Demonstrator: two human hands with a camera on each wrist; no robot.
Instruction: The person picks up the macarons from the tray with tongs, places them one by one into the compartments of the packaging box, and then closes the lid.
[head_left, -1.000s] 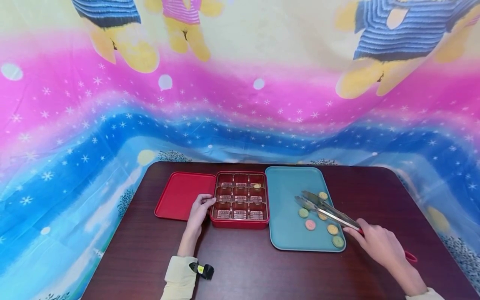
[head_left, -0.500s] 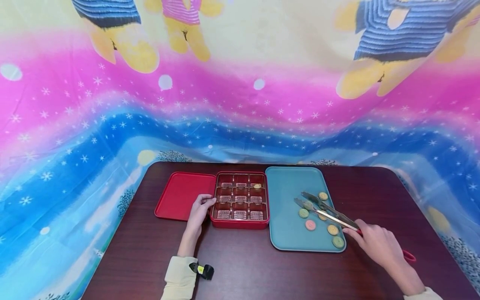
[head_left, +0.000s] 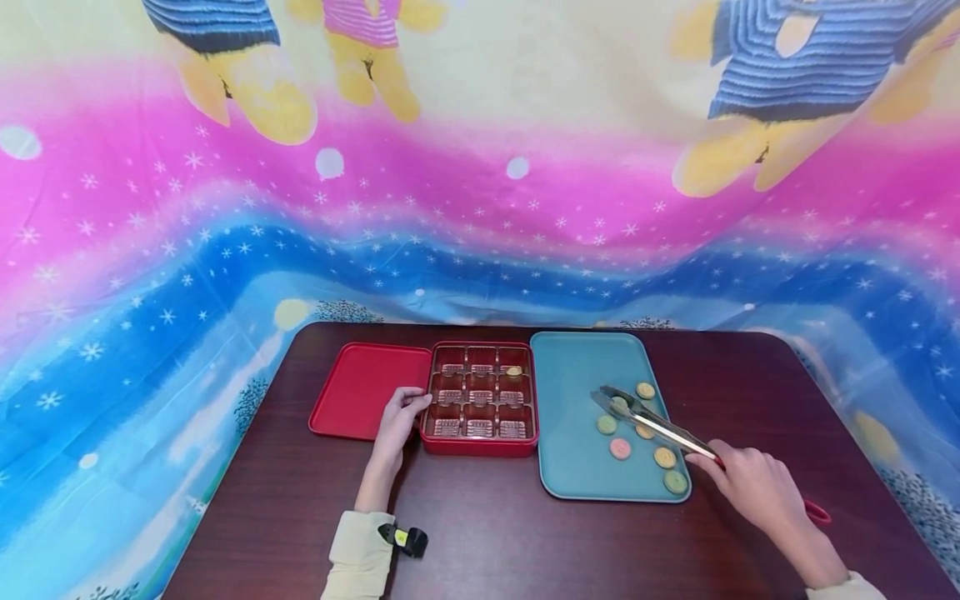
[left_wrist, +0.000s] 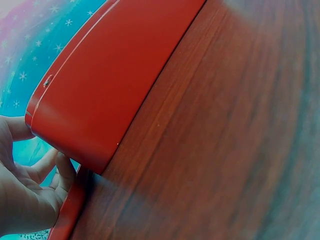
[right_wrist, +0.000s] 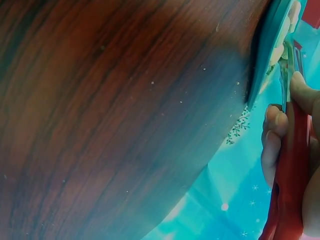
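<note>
My right hand [head_left: 757, 492] grips red-handled metal tongs [head_left: 667, 429]. Their tips sit around a green cookie [head_left: 619, 405] over the blue-green tray [head_left: 570, 467], now close together. In the right wrist view the fingers wrap the red handle [right_wrist: 292, 175]. Nearby on the tray lie another green cookie [head_left: 607, 424], a pink cookie [head_left: 620, 448] and several yellow ones. My left hand [head_left: 395, 425] touches the left side of a red box [head_left: 480, 447]; the left wrist view shows loosely bent fingers [left_wrist: 45, 165] at its wall. A divided insert inside holds one yellow cookie [head_left: 513, 371].
A red lid [head_left: 367, 392] lies left of the box, inner side up. The blue-green tray stands right beside the box's right wall. All rest on a dark wooden table [head_left: 480, 533], with a printed cloth [head_left: 480, 275] hanging behind its far edge.
The tongs' arms have drawn together, and their tips have closed in on the green cookie. My left hand stays at the box.
</note>
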